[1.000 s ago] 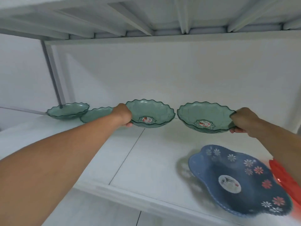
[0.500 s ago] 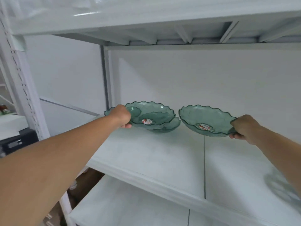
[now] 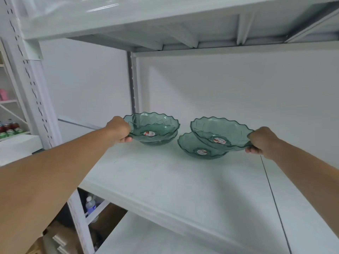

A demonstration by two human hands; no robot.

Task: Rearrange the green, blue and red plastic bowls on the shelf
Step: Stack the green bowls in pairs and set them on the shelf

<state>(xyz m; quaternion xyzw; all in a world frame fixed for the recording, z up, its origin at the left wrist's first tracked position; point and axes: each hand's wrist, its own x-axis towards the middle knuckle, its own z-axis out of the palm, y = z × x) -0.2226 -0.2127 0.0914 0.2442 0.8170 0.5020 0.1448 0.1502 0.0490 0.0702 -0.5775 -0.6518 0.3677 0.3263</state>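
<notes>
My left hand point(image 3: 120, 129) grips the left rim of a clear green scalloped bowl point(image 3: 156, 125), which sits on or just over another green bowl point(image 3: 157, 142) at the shelf's far left. My right hand point(image 3: 261, 142) holds a second green bowl point(image 3: 216, 131) by its right rim, tilted and raised above a green bowl point(image 3: 194, 149) that rests on the white shelf point(image 3: 174, 180). Each bowl has a red and white sticker in its centre. No blue or red bowl shows in this view.
The shelf above point(image 3: 165, 19) hangs low over the bowls. A white upright post point(image 3: 36, 99) stands at the left. A water bottle point(image 3: 90, 206) and cardboard boxes point(image 3: 60, 239) lie below left. Drink bottles point(image 3: 9, 128) stand on a far-left rack.
Both hands carried their green bowls leftward along the shelf, over the two bowls resting there. The view swung left, so the blue and red bowls dropped out of sight.
</notes>
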